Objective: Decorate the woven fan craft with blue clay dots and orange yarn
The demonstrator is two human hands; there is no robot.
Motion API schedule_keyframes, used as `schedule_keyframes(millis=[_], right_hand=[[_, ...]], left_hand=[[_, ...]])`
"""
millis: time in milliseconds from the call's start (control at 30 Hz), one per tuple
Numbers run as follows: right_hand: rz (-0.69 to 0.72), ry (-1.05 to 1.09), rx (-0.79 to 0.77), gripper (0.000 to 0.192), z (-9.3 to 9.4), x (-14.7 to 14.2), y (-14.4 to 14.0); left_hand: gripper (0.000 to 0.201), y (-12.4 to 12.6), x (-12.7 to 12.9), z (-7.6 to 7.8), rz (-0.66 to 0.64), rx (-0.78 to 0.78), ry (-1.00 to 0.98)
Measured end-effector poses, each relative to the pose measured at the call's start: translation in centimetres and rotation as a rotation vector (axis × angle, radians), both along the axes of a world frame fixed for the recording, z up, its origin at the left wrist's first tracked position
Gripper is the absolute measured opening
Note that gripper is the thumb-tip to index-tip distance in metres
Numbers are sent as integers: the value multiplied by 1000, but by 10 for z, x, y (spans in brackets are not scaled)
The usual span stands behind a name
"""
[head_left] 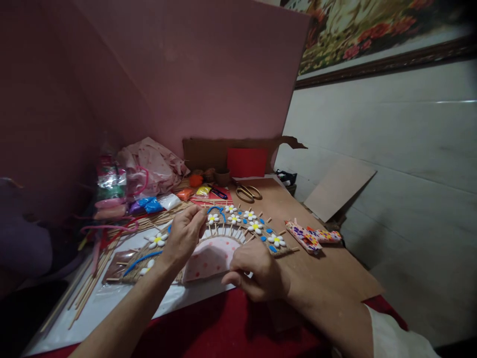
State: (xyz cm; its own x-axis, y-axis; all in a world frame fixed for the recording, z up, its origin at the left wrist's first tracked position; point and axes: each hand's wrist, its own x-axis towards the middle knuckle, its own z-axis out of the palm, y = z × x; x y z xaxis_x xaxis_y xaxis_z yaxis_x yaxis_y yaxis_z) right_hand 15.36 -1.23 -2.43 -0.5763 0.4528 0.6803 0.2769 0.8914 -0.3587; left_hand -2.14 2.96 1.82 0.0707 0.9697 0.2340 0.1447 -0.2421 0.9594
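Now left hand (pixel 183 236) fingers pinched over fan craft (pixel 223 238), right hand (pixel 257 273) curled gripping pink paper (pixel 208 258).

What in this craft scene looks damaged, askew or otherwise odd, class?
The brown cardboard sheet propped against the pink wall has a ragged, torn top edge at its right end. Thin wooden sticks lie loosely scattered at the left, some reaching the table edge. Nothing looks spilled.
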Motion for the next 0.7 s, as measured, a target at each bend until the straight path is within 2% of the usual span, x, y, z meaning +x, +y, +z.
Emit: schedule_keyframes(millis=[167,233,300,500,600,700], right_hand=[[31,-34,-7,27,0,-1,5],[28,-34,-16,28,-1,-1,5],[26,-26,-19,29,-2,-2,5],[11,-39,-44,28,-4,-1,6],[9,-41,-41,26,-5,0,7],[25,-21,-39,26,-4,0,7]], left_hand=[[27,2,0,-12,97,238,545],[20,1,1,-17,122,242,732],[18,0,4,-20,131,214,839],[23,-5,9,-25,106,267,977],[27,-7,10,-28,120,303,948],[20,-8,10,-28,135,327,901]])
